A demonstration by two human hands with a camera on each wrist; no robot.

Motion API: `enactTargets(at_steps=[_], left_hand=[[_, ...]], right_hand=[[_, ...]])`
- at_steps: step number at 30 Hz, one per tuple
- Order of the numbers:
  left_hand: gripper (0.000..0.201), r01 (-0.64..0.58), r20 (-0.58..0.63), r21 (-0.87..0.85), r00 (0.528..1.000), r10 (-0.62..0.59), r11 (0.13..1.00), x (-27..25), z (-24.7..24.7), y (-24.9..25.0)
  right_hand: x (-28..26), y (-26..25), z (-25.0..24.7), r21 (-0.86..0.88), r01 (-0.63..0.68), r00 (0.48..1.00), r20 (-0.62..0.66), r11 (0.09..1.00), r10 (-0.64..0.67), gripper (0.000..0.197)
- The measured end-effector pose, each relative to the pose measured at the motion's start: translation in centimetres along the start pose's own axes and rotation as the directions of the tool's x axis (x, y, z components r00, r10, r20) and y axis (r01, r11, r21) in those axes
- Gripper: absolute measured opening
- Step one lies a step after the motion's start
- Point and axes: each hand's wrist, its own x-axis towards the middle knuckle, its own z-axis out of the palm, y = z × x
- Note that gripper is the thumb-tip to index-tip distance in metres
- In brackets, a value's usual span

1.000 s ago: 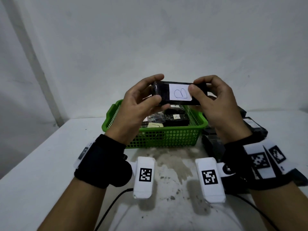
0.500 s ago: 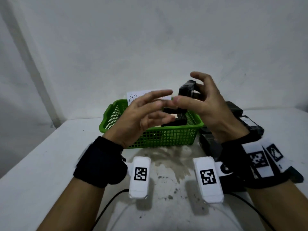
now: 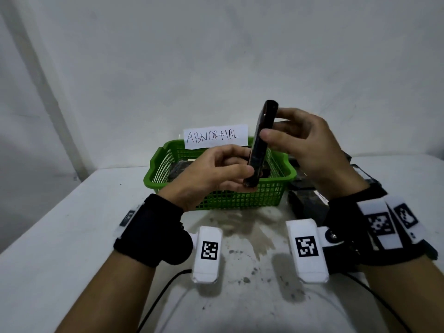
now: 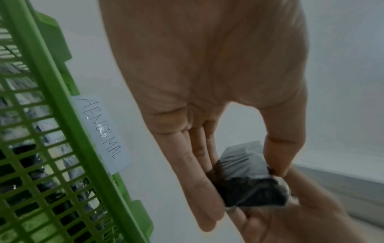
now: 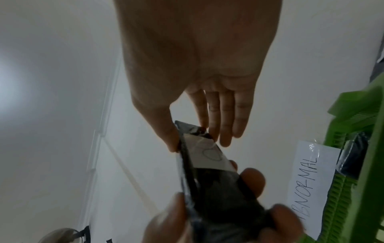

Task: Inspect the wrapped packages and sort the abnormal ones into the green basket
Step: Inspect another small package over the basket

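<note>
Package: black wrapped package (image 3: 260,143) stands on end at frame centre, above the green basket (image 3: 216,195).
Hands: left hand (image 3: 211,176) pinches the bottom end; right hand (image 3: 305,145) grips the upper part.
Label: white sticker faces right, unseen from the head view.
Risk: slick wrap, light pinch; package may slip into the basket unjudged.
Risk: nearby packages (image 3: 305,200) on the bench could get mixed up.

Black wrapped package (image 3: 260,143), white label (image 5: 208,155); green basket (image 3: 274,188); white table (image 3: 60,236).
</note>
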Motion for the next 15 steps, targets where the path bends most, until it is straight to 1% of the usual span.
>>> enactTargets(at_steps=[2, 4, 6, 7, 9, 11, 13, 15], left_hand=[[0.041, -0.007, 0.01, 0.046, 1.0, 0.007, 0.999, 0.1, 0.2, -0.2], [0.041, -0.025, 0.006, 0.086, 1.0, 0.025, 0.996, 0.0, 0.2, -0.2], [0.045, -0.051, -0.007, 0.13, 0.999, 0.053, 0.99, -0.2, 0.3, 0.0], [0.047, -0.068, -0.02, 0.159, 0.997, 0.072, 0.985, -0.3, 0.3, 0.1], [0.052, -0.113, -0.059, 0.221, 0.99, 0.129, 0.969, -0.2, 0.1, 0.1], [0.059, -0.16, -0.095, 0.261, 0.977, 0.19, 0.952, 0.0, -0.1, -0.2], [0.062, -0.193, -0.121, 0.288, 0.964, 0.236, 0.938, 0.2, -0.2, -0.5], [0.061, -0.209, -0.127, 0.327, 0.957, 0.262, 0.921, 0.2, -0.3, -0.6]], right_hand=[[-0.1, 0.0, -0.2, 0.043, 0.017, 1.0, -0.016, 0.999, -0.016, 0.049], [-0.1, 0.0, -0.1, 0.075, 0.049, 0.999, -0.024, 0.996, -0.047, 0.052], [-0.2, -0.3, 0.0, 0.072, 0.088, 0.996, 0.006, 0.993, -0.089, 0.054], [-0.2, -0.5, -0.1, 0.063, 0.108, 0.993, 0.041, 0.992, -0.11, 0.051], [-0.5, -1.0, -0.3, 0.091, 0.134, 0.979, 0.142, 0.987, -0.146, 0.038], [-0.6, -1.5, -0.3, 0.198, 0.085, 0.97, 0.208, 0.977, -0.126, 0.026], [-0.7, -1.8, -0.2, 0.263, 0.041, 0.971, 0.216, 0.964, -0.1, 0.023], [-0.7, -2.0, -0.1, 0.274, 0.045, 0.977, 0.189, 0.961, -0.1, 0.012]])
